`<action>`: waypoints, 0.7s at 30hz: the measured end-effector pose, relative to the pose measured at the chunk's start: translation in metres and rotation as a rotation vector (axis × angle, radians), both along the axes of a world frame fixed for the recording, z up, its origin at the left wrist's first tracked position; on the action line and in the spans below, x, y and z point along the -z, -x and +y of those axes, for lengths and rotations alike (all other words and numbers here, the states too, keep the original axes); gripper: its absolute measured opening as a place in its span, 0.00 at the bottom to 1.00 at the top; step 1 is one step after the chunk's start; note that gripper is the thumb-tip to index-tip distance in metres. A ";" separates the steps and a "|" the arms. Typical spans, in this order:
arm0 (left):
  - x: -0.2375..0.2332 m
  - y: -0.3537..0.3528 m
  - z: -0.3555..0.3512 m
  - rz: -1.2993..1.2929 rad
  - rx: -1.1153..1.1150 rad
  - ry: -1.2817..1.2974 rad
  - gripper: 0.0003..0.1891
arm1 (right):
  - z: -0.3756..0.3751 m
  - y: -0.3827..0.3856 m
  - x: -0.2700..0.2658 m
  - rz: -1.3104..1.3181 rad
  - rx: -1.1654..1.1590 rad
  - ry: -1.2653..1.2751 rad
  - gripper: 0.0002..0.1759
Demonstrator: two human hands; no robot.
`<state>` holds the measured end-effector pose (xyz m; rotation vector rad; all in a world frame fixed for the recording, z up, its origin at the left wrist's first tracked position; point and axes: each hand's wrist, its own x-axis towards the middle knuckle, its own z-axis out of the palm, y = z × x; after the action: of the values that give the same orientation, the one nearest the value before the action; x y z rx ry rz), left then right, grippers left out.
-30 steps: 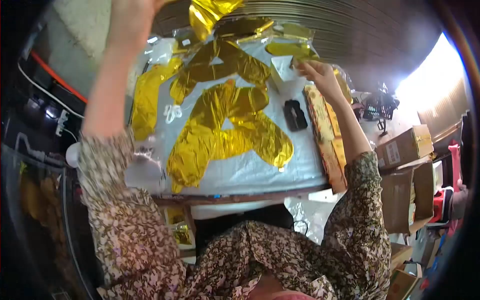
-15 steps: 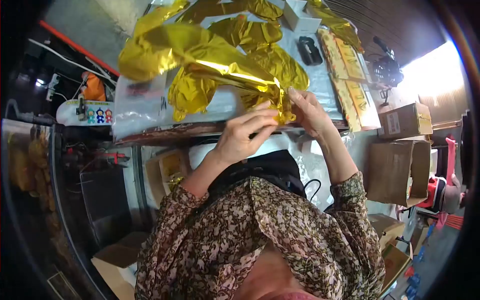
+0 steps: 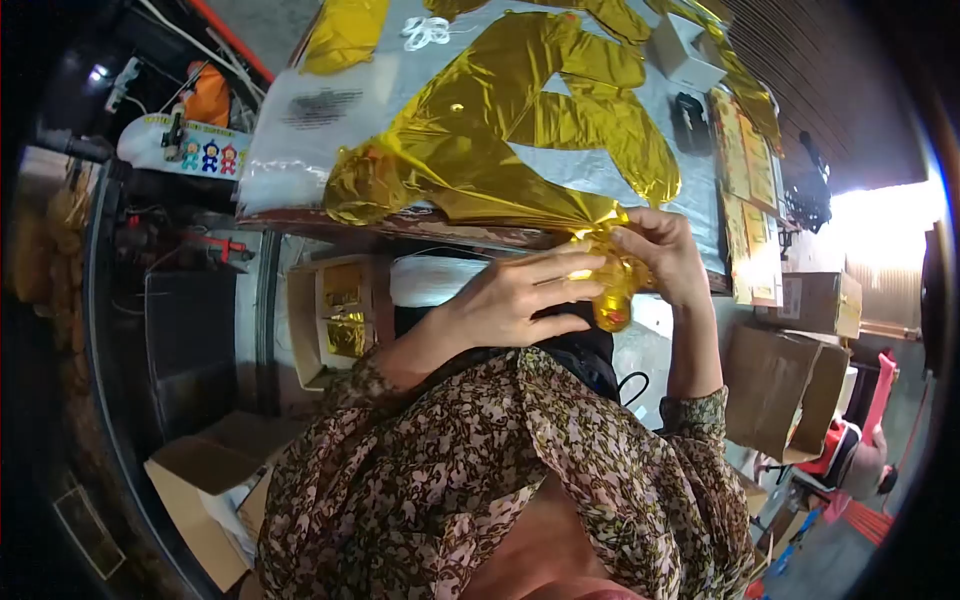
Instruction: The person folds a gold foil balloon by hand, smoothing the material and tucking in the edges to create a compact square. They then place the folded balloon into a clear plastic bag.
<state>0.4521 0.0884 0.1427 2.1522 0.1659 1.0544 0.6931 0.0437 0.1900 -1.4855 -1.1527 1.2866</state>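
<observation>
A large deflated gold foil balloon [image 3: 480, 110] spreads over the table, and a gathered end of it hangs past the front edge. My right hand [image 3: 668, 255] pinches the foil between thumb and fingers near that edge. Below the pinch, a small puffed, crumpled part [image 3: 613, 308] bulges down. My left hand [image 3: 525, 298] lies beside it with fingers stretched out, fingertips against the foil and thumb apart.
The table [image 3: 290, 150] is covered in clear plastic. On it are a coil of white ribbon [image 3: 427, 33], a white box [image 3: 688, 55], a black object [image 3: 690, 122] and yellow printed packaging [image 3: 745, 185]. Cardboard boxes [image 3: 785, 385] stand at the right.
Both hands have moved right and nearer to my body, drawing the gathered foil past the table edge. The balloon, earlier lifted and bunched, now lies flatter. My left fingers have straightened.
</observation>
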 end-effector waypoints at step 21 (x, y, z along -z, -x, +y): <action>-0.001 0.161 0.117 0.639 -0.855 0.133 0.26 | -0.025 -0.008 -0.017 0.227 0.146 0.149 0.10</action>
<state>0.2912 0.2052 0.1435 2.2447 1.5033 0.6801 0.7015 0.0183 0.2070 -1.4573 -0.8020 1.4223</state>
